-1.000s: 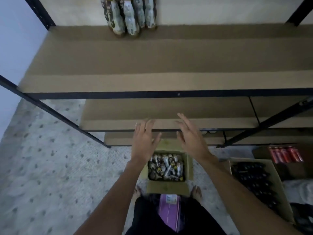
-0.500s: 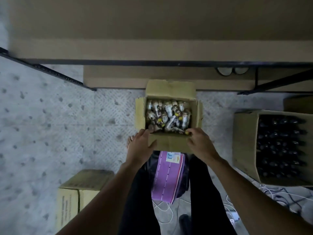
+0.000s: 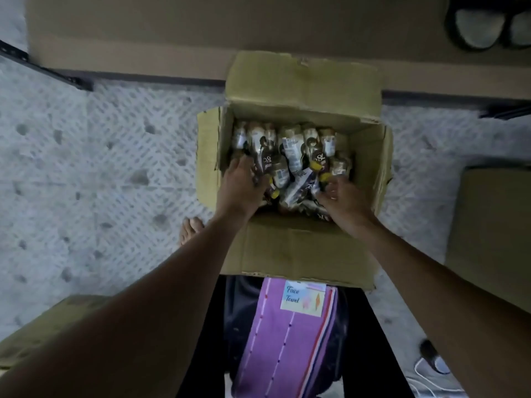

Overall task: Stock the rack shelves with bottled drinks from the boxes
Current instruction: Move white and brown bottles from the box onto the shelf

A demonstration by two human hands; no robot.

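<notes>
Open cardboard box [image 3: 301,248] on the floor is the reference, all four flaps folded out

Bottled drinks [image 3: 287,150]: inside the box, loose pile, most lying on their sides or tilted, light labels with dark print, a few yellow caps showing toward the near side. None out of the box in this view

Left hand [image 3: 241,185]: reached in over the box's near-left corner, palm down on the bottles there. Fingers close together and bent downward into the pile; tips hidden, so I cannot tell whether they're round a bottle or just resting on it

Right hand [image 3: 342,199]: in over the near-right side of the box, back of hand up, fingers curled with the knuckles toward the centre of the pile, touching bottles next to a yellow cap. Blurred, so I cannot tell if it's gripping one

Rack shelf [image 3: 143,33]: brown board directly beyond the box's far flap, dark metal rail along its edge

Second cardboard box [image 3: 494,225]: right of the open box, well apart, only its side in frame

Third box [image 3: 57,320]: near-left of the open box, partly behind the left forearm

Purple striped towel [image 3: 287,334] with a "Face Towel" label: just on the near side of the box, hanging down the person's front

Bare foot [image 3: 191,229]: beside the box's near-left corner, on the patterned grey floor [image 3: 100,168]
</notes>
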